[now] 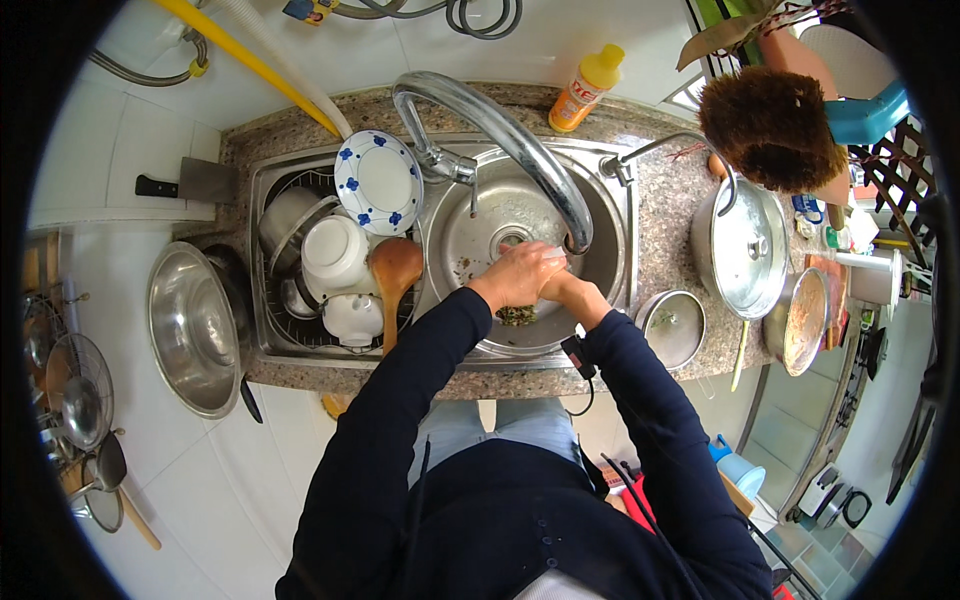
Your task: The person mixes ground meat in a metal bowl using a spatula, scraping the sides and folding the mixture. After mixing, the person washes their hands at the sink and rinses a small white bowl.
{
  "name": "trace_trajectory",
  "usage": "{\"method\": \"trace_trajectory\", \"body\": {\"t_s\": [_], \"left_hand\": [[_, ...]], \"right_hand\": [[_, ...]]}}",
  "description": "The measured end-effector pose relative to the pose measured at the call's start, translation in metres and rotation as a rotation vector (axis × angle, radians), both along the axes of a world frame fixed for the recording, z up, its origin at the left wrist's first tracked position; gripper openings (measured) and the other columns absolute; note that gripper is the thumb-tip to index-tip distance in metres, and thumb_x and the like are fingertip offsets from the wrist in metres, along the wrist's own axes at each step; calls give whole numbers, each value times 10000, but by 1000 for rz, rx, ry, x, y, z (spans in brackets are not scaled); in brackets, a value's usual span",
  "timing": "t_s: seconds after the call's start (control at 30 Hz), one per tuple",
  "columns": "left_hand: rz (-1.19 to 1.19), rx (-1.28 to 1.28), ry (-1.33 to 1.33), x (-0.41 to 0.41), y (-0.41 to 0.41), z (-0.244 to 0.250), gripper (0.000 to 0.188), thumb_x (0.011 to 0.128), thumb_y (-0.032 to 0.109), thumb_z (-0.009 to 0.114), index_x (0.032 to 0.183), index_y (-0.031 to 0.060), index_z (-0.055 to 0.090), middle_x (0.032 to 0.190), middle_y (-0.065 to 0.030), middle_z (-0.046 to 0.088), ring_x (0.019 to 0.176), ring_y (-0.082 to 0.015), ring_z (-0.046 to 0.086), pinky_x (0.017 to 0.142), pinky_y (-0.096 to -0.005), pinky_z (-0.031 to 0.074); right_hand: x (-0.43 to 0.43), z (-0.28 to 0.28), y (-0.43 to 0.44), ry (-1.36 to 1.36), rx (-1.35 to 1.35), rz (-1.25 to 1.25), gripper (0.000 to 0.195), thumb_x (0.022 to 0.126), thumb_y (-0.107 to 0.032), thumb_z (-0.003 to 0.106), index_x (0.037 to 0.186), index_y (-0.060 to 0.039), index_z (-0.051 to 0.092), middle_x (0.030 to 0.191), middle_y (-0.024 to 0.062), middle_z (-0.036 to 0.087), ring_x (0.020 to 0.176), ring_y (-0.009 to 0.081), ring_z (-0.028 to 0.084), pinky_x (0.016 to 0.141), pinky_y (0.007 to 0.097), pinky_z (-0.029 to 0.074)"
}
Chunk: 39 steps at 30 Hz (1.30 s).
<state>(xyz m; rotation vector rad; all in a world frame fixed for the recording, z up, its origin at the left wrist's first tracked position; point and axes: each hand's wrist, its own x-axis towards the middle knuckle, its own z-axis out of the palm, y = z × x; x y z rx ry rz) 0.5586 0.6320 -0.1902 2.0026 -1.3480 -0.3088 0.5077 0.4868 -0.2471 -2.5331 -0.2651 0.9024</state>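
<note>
My left hand [516, 271] and my right hand [571, 291] are pressed together, wet, over the right basin of the steel sink [495, 206]. The left lies partly across the right, hiding most of its fingers. A small whitish patch shows at the fingertips; whether it is water or an object is unclear. Just above and to the right is the spout end of the chrome faucet [525, 139]. Under my wrists, a clump of green-brown scraps [517, 315] rests in the basin. The drain [511, 238] is partly covered by my left hand.
Left of the basin, a dish rack [300, 346] holds white bowls [335, 247], a wooden ladle [396, 266] and a blue-flowered plate [379, 182]. A cleaver [206, 180] lies beyond. Rightward are a small steel bowl [671, 330], a lidded pot [742, 247] and a hanging brush [772, 127].
</note>
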Motion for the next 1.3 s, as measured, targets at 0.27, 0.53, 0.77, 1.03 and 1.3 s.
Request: {"method": "trace_trajectory", "body": {"t_s": [0.27, 0.53, 0.77, 1.03, 1.3], "left_hand": [[529, 170, 99, -31, -5, -4, 422, 839, 159, 794, 1195, -15, 650, 1259, -269, 628, 1081, -459, 655, 897, -504, 561], [311, 164, 1720, -83, 39, -1, 346, 960, 290, 746, 1237, 86, 711, 1135, -42, 696, 1161, -215, 616, 1053, -403, 449], [405, -122, 2082, -107, 17, 47, 246, 1049, 459, 674, 1077, 224, 740, 1017, 92, 689, 980, -74, 609, 890, -311, 430], [656, -86, 2231, -127, -3, 60, 441, 991, 578, 712, 792, 216, 558, 770, 51, 668, 718, -120, 608, 687, -311, 374], [740, -370, 2300, -139, -24, 64, 309, 1056, 424, 675, 949, 135, 696, 819, 4, 682, 732, -157, 648, 620, -325, 514]], "right_hand": [[6, -37, -16, -12, 154, -514, 524, 951, -318, 715, 1446, -164, 641, 1531, 194, 524, 1406, 415, 540, 1127, 533, 478], [41, -10, -33, -39, -54, -1021, 486, 942, -343, 733, 1401, -195, 683, 1524, 150, 511, 1383, 384, 559, 1113, 559, 476], [36, -30, -35, -109, -87, -947, 457, 922, -372, 756, 1338, -189, 706, 1514, 162, 497, 1375, 385, 552, 1127, 602, 428], [49, -12, -32, -746, -344, -418, 486, 835, -305, 729, 1264, -79, 727, 1539, 228, 515, 1401, 388, 510, 1229, 661, 263], [30, 28, -35, -771, -51, -449, 500, 810, -69, 729, 1306, -9, 706, 1522, 246, 523, 1410, 411, 495, 1219, 554, 356]]}}
